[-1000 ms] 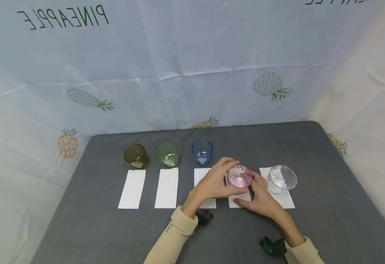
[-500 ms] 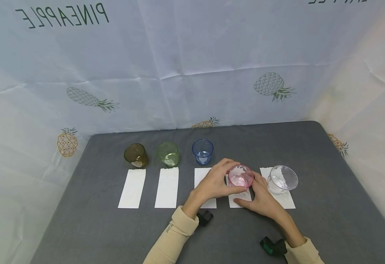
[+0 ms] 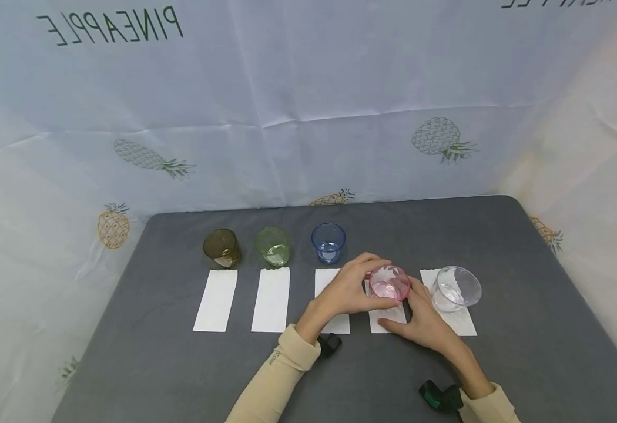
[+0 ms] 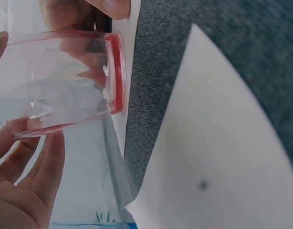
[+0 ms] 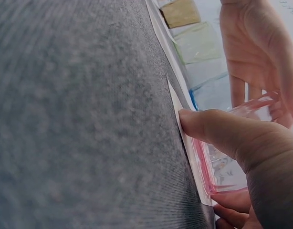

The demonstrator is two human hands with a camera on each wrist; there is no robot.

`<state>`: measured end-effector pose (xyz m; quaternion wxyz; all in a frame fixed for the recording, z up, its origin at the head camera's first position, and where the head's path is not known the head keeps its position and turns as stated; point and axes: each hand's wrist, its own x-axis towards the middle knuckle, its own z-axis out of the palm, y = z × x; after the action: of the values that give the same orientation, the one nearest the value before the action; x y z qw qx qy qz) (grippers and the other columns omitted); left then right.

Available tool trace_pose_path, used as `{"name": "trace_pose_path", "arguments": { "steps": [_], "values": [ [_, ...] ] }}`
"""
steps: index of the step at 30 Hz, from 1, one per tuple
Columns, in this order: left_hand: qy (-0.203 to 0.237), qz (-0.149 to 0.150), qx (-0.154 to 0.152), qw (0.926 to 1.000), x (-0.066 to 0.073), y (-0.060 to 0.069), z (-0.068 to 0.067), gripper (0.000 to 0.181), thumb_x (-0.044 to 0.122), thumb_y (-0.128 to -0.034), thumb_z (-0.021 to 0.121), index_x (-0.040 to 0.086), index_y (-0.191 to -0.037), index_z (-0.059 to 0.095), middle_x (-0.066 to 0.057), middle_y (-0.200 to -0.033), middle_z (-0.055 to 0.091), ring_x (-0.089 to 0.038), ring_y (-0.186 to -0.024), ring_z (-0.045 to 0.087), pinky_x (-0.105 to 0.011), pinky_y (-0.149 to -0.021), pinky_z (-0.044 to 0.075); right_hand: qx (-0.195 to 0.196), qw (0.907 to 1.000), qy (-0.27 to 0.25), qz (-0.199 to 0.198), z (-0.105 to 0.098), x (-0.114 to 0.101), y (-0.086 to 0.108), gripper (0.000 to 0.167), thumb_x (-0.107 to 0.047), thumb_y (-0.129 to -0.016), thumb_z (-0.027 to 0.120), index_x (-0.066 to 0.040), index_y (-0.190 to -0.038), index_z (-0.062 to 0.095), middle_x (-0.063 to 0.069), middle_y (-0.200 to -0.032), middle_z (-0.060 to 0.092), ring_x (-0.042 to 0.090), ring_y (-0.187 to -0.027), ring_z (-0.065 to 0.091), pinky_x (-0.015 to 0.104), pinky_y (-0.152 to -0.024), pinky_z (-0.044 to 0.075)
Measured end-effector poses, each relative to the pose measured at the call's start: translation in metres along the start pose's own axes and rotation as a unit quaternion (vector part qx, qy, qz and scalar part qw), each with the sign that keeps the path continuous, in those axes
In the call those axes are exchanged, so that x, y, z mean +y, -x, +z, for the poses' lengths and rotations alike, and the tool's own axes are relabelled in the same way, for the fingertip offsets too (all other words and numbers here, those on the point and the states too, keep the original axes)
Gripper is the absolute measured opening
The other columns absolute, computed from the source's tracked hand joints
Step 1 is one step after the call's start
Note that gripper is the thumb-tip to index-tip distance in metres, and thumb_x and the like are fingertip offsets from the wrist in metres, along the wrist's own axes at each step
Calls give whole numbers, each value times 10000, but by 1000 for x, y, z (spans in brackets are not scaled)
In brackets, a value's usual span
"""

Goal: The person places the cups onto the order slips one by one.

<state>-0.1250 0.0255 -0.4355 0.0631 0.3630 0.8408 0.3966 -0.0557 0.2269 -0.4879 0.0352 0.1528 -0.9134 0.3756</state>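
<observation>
My left hand (image 3: 346, 292) pinches the upper part of a pink glass (image 3: 389, 285), its fingers on the far side and its thumb on the near side. In the left wrist view, the glass's red base (image 4: 117, 76) meets a white paper strip (image 3: 390, 315). Close against the glass's right side are the fingers of my right hand (image 3: 423, 318). My right thumb (image 5: 208, 125) is spread away from those fingers and rests on the strip. The glass partly hides the right fingers.
Clear glass (image 3: 456, 288) stands on another paper strip (image 3: 462, 323) at the right. Behind further strips (image 3: 215, 302) stand brown (image 3: 222, 248), green (image 3: 273, 247) and blue (image 3: 328, 242) glasses. A pineapple-printed cloth (image 3: 287, 70) hangs behind the grey table (image 3: 144, 364).
The whole head view has shifted slightly. Both hands and the pink glass keep nearly the same place relative to the paper strips.
</observation>
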Motion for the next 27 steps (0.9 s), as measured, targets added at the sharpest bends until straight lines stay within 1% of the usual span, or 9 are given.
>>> {"name": "trace_pose_path", "arguments": {
  "steps": [5,9,11,12,14,16,19,23,27],
  "values": [
    [84,-51,-7,10000,-1,-1,4,731,379,-784,882,108,-1407,612,-22,-1332,619,-175,-1201,632,-200,-991,516,204,9997,27,-117,1,0,3,967,-265,-708,931,61,-1479,445,265,-1427,487,438,-1310,452,645,-1031,393],
    [68,-71,43,9999,-2,0,6,724,388,-785,879,120,-1402,614,-19,-1331,622,-171,-1202,634,-199,-993,516,420,9990,23,-138,4,-1,6,927,-238,-700,934,58,-1448,474,253,-1388,530,413,-1269,511,549,-1015,414],
    [42,-85,60,9999,-2,1,6,722,394,-784,878,126,-1401,616,-18,-1332,622,-165,-1206,632,-200,-994,517,513,9986,-73,-136,6,-2,8,916,-215,-701,934,64,-1438,468,251,-1371,542,411,-1254,527,366,-1076,411],
    [14,-94,63,9999,-2,1,7,725,399,-782,878,129,-1401,616,-17,-1330,620,-163,-1207,630,-203,-995,518,546,9983,-138,-130,6,-3,8,916,-197,-701,933,71,-1436,456,252,-1367,541,413,-1254,526,264,-1096,385],
    [25,-96,58,9999,-2,3,6,738,399,-789,871,120,-1417,601,-28,-1342,614,-174,-1218,627,-222,-1007,521,611,9977,-274,-145,6,-4,9,950,-161,-702,929,81,-1461,412,266,-1391,523,432,-1281,509,84,-1117,280],
    [25,-90,34,10000,-1,4,6,771,400,-805,855,114,-1458,559,-44,-1370,596,-188,-1240,618,-249,-1030,521,706,9967,-355,-178,5,-5,9,998,-130,-702,924,92,-1493,358,286,-1415,499,457,-1298,490,-46,-1070,137],
    [68,-98,31,9999,1,7,5,839,400,-827,831,115,-1528,470,-71,-1440,548,-213,-1295,591,-305,-1078,510,901,9950,-327,-273,2,-10,7,1062,-93,-690,921,96,-1532,302,324,-1461,456,478,-1333,446,-43,-1094,109],
    [206,-99,144,9996,4,11,1,881,383,-836,825,136,-1569,403,-86,-1507,495,-246,-1367,547,-364,-1120,489,1135,9922,-287,-424,-4,-20,5,1080,-67,-664,927,82,-1541,313,339,-1469,450,446,-1337,425,-21,-1128,120],
    [337,-15,301,9990,5,15,-6,869,340,-833,835,128,-1562,411,-91,-1516,493,-254,-1409,512,-392,-1152,465,1298,9902,-254,-456,-9,-30,7,1042,-78,-654,930,20,-1535,384,273,-1448,494,400,-1318,432,-12,-1115,141]
  ]
}}
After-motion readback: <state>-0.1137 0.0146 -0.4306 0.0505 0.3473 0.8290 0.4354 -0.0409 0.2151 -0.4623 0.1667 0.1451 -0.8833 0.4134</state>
